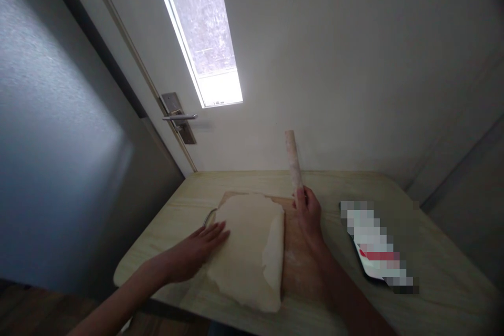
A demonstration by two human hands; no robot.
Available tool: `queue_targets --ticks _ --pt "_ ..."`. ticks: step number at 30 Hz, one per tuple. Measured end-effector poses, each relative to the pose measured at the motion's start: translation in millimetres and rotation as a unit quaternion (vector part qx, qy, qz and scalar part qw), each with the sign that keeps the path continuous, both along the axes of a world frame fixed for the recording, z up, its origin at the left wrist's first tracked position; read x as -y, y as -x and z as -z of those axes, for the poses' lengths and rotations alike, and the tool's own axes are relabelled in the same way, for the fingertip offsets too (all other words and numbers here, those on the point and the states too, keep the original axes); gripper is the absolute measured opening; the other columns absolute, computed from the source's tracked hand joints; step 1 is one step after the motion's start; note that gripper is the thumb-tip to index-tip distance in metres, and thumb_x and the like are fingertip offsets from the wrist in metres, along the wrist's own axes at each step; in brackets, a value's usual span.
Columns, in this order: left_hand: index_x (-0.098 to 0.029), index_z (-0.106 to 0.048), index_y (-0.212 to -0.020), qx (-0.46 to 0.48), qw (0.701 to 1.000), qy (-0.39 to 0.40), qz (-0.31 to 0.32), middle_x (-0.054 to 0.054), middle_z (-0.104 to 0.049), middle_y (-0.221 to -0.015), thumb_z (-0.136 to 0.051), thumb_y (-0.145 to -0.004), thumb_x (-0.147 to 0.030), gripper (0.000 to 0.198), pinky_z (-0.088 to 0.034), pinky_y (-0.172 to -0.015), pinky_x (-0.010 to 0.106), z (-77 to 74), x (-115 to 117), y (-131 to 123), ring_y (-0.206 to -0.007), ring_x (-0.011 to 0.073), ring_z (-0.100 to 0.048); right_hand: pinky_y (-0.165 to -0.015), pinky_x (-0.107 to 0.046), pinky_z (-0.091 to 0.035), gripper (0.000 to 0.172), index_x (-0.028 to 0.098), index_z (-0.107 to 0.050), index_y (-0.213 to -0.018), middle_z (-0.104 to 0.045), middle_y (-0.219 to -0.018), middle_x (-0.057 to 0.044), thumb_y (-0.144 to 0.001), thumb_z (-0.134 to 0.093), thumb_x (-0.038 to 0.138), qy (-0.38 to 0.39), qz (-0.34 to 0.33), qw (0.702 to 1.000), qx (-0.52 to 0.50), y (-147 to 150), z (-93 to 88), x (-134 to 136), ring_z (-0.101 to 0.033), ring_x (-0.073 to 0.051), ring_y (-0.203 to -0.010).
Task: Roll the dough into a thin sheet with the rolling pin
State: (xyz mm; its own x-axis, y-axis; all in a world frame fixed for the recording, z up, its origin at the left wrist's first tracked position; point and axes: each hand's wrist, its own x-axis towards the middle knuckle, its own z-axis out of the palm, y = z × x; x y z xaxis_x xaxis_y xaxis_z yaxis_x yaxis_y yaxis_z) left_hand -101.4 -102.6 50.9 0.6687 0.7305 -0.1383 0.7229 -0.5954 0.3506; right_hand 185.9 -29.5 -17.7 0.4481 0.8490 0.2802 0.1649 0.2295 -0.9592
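Observation:
A broad sheet of pale dough (pixel 248 252) lies on a wooden board (pixel 299 268), covering its left and middle parts. Along its right side the dough is folded over, with an uneven edge. My left hand (pixel 202 249) is flat, fingers stretched out, resting at the dough's left edge. In my right hand (pixel 309 215) is a floury wooden rolling pin (pixel 292 157), gripped near its lower end and pointing up and away from me, beyond the board's right side. A curved metal handle (pixel 208 216) shows at the board's left edge, partly behind my left fingers.
The board sits on a light wood-grain table (pixel 157 236) with rounded corners. To the right lies a pixelated package (pixel 374 247) with a dark edge. Behind the table stands a pale door (pixel 323 63) with a narrow window (pixel 207 26) and a metal handle (pixel 180 117).

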Motion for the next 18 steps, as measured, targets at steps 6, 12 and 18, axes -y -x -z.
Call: queue_targets --ticks 6,12,18 --pt "-0.022 -0.017 -0.133 0.073 0.997 0.033 0.019 0.011 -0.018 -0.138 -0.053 -0.076 -0.038 0.069 -0.020 -0.101 0.039 1.7 23 -54 -0.126 0.0233 -0.019 -0.049 -0.024 -0.038 0.039 0.017 -0.052 -0.077 -0.051 -0.058 0.001 -0.077 -0.035 0.052 0.006 0.000 1.000 0.016 0 -2.5 2 -0.049 -0.013 -0.052" --pt "-0.015 -0.004 -0.135 0.075 0.997 -0.001 0.031 0.014 -0.009 -0.140 -0.048 -0.078 -0.040 0.077 -0.011 -0.104 0.041 33.5 21 -107 -0.128 0.0236 -0.005 -0.050 -0.024 -0.041 0.040 0.017 -0.053 -0.081 -0.053 -0.062 0.000 -0.076 -0.036 0.053 -0.004 -0.002 1.000 -0.006 1 -4.5 3 -0.049 -0.012 -0.053" --pt "-0.013 -0.007 -0.135 0.049 0.996 -0.027 0.065 0.017 -0.009 -0.140 -0.040 -0.078 -0.050 0.076 -0.008 -0.103 0.044 29.5 18 -129 -0.129 0.0244 -0.001 -0.051 -0.024 -0.041 0.040 0.016 -0.054 -0.085 -0.056 -0.067 -0.001 -0.076 -0.037 0.052 0.001 0.006 1.000 -0.008 1 -3.2 2 -0.049 -0.012 -0.052"
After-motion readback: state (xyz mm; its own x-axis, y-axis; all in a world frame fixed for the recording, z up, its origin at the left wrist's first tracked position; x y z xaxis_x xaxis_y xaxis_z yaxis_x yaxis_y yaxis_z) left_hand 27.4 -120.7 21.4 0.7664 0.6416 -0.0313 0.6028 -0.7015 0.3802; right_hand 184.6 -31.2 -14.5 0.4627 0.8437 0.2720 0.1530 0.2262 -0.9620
